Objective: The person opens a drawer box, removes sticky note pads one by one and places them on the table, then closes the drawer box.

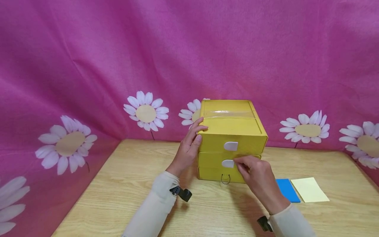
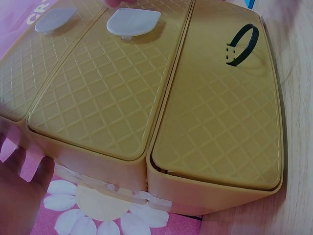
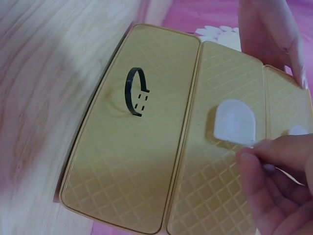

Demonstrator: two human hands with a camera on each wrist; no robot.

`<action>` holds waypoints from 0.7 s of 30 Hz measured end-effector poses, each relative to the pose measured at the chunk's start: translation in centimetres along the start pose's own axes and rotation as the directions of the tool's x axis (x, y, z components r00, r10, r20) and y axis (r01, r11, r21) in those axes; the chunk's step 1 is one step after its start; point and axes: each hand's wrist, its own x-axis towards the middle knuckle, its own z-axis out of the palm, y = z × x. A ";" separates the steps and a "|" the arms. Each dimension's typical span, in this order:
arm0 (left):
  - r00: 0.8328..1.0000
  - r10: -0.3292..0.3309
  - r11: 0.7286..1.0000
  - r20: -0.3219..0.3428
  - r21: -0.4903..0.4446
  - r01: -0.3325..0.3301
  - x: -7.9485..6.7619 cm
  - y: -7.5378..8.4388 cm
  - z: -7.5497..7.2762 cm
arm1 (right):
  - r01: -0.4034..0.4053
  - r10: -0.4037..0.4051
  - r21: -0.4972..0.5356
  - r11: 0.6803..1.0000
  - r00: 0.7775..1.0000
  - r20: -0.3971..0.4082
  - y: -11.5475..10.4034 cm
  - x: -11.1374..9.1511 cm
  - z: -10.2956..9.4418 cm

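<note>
A yellow three-drawer box stands on the table, its quilted drawer fronts facing me. My left hand rests on the box's left side near the top, fingers extended along the wall and edge. At the middle drawer, my right hand pinches the edge of the white tab handle between thumb and index finger. Above it, the top drawer has a similar white tab. A black loop serves as the pull on the bottom drawer. All three drawer fronts sit flush with the box.
To the right of the box lie a blue pad, partly behind my right hand, and a pale yellow paper pad. A pink cloth with white daisies hangs behind the wooden table. Clear tape crosses the box's top.
</note>
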 end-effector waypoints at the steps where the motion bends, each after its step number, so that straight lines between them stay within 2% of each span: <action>1: 1.000 0.000 1.000 0.001 -0.001 0.000 0.0 0.0 0.0 | 0.001 -0.001 0.002 1.000 1.000 0.006 0.0 -0.1 -0.1; 13: 1.000 0.011 1.000 -0.008 0.000 -0.011 0.0 0.0 0.0 | -0.015 0.019 -0.034 0.999 0.992 0.124 -0.3 -1.0 -0.3; 21: 1.000 0.018 1.000 -0.006 0.003 -0.018 0.1 0.0 0.0 | -0.069 0.076 -0.037 0.997 0.968 0.237 -0.4 -1.3 0.3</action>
